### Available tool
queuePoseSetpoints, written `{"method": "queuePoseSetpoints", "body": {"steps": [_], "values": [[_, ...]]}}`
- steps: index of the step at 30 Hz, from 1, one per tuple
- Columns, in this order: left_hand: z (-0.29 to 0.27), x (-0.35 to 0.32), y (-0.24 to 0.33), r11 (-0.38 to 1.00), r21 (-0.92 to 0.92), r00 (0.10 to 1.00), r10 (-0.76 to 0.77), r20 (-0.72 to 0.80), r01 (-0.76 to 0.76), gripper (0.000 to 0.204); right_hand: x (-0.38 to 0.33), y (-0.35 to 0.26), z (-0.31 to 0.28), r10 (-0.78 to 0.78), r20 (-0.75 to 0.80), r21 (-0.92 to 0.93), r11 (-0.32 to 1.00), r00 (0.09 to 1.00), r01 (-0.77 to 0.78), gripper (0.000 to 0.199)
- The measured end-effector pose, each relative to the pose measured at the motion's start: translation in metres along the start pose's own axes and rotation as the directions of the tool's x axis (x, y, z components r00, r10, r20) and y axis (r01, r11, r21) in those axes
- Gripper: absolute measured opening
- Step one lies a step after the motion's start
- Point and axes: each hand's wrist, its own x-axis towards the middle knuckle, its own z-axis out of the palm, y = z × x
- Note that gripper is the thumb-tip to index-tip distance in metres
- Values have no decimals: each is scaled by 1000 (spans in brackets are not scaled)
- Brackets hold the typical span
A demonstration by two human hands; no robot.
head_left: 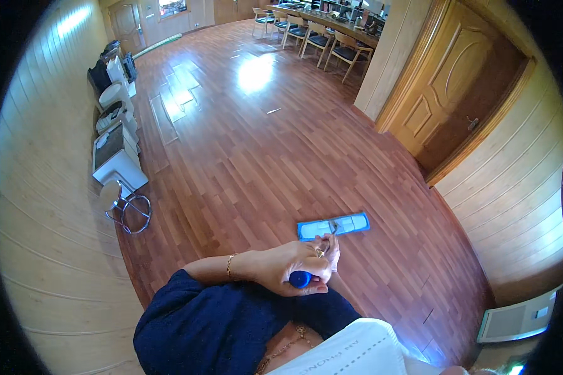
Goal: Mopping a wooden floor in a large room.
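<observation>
A flat mop with a blue pad (pixel 333 225) lies on the reddish wooden floor (pixel 244 162) just ahead of me. Its thin handle runs up toward me and ends in a blue cap (pixel 300 279). My left hand (pixel 284 267), with a bracelet at the wrist and a ring, is closed around the top of the handle by the cap. Only a few fingers of my right hand (pixel 333 249) show, curled on the handle just beyond the left hand. My dark blue sleeve fills the lower edge.
White cabinets and machines (pixel 116 153) line the left wall, with a chrome stool (pixel 128 206) beside them. A wooden door (pixel 456 94) is at the right. Chairs (pixel 347 53) and a long desk stand at the far end. A white vent (pixel 516 322) sits at lower right.
</observation>
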Motion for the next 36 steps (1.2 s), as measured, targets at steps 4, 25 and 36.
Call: {"method": "queuePoseSetpoints", "body": {"steps": [4,25,36], "values": [[-4,-3,-1,984,178,992,50,-115,-29,22,25,-14,21,-44,188,-19,999,981,49,28],[-49,-96,-162,876,364,948,-272,-167,316,19,118,-232,-71,-235,378,695,711,895,-107,69],[-44,-156,-247,851,262,890,-446,-93,454,19,104,-288,-93,-676,158,733,569,720,373,30]]}}
